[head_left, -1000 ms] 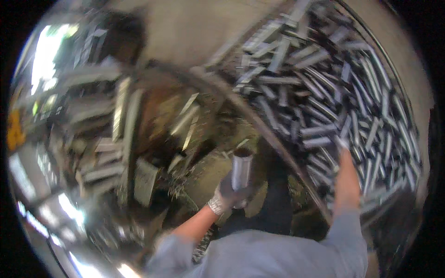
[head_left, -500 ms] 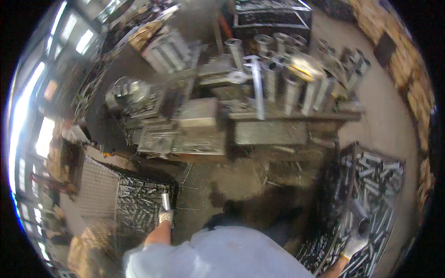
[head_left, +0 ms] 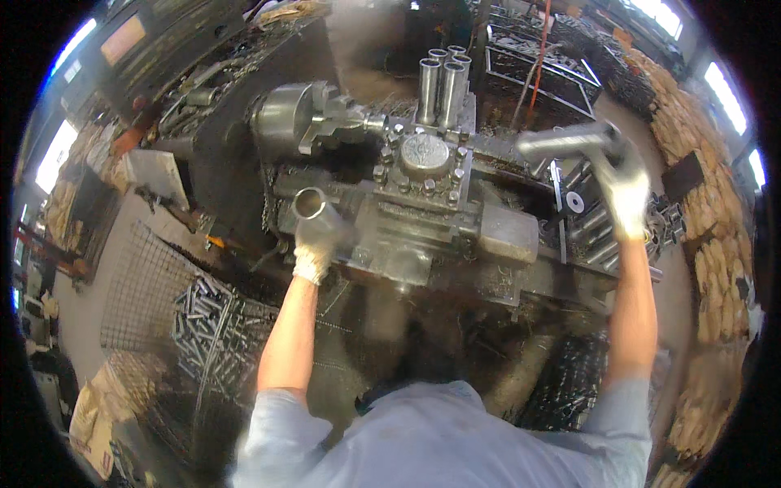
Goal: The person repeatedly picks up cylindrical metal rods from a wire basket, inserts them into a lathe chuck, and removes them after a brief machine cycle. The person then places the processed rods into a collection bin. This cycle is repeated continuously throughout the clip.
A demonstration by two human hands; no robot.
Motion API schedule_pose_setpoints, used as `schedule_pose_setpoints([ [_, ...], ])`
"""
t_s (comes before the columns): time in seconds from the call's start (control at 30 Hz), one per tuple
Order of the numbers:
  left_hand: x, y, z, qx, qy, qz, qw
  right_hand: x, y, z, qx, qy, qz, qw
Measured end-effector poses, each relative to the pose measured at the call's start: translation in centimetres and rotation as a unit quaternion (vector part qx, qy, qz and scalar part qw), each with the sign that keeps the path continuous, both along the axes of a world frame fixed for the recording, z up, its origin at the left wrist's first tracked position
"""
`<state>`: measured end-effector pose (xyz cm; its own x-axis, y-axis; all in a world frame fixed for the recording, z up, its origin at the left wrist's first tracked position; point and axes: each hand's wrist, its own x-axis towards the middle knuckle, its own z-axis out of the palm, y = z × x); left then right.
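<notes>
A lathe lies ahead of me, its round chuck (head_left: 285, 114) at the left and its square tool post (head_left: 425, 152) in the middle. My left hand (head_left: 311, 259), in a pale glove, is closed around a short metal tube (head_left: 324, 218) whose open end tilts up, in front of the carriage. On the right, my gloved right hand (head_left: 629, 195) grips another metal tube (head_left: 557, 144), held roughly level above the machine's right end. That hand and its tube are smeared by motion. Several shiny tubes (head_left: 439, 88) stand upright behind the tool post.
Beneath my right hand, more tubes (head_left: 598, 232) lie beside a caliper-like tool (head_left: 560, 213). A wire basket (head_left: 146, 285) with many metal tubes stands lower left. Lower right is a dark crate of metal pieces (head_left: 569, 390). Brown sacks (head_left: 714, 224) are stacked along the right.
Both hands have come up and forward from the containers at either side to above the lathe, each still with a tube. The view has swung left, bringing the chuck and tool post to the middle.
</notes>
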<state>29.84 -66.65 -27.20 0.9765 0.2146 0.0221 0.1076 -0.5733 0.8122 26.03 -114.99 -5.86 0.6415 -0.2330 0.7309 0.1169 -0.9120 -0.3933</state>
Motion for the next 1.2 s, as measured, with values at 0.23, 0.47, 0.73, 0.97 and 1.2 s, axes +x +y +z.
schedule_pose_setpoints([
  [0.23, 3.2, -2.8, -2.8, -0.124, -0.003, -0.155, 0.98, 22.8, 4.7, -4.2, -0.081, 0.156, 0.073, 0.982],
  [0.47, 2.2, -0.9, -0.3, -0.05, -0.014, -0.233, 0.971, 33.2, 5.8, -8.1, -0.118, 0.246, 0.091, 0.958],
  [0.73, 12.7, 8.1, 11.1, 0.074, -0.26, -0.095, 0.958, 30.2, 12.2, -4.3, -0.221, 0.278, -0.002, 0.935],
  [0.97, 26.6, 10.3, 10.7, 0.351, -0.38, -0.074, 0.853, 29.6, 27.6, -4.6, -0.154, 0.698, 0.258, 0.65],
  [1.2, 26.5, 10.1, 9.4, 0.322, -0.401, -0.072, 0.855, 30.8, 24.0, -11.6, 0.41, 0.63, 0.181, 0.634],
])
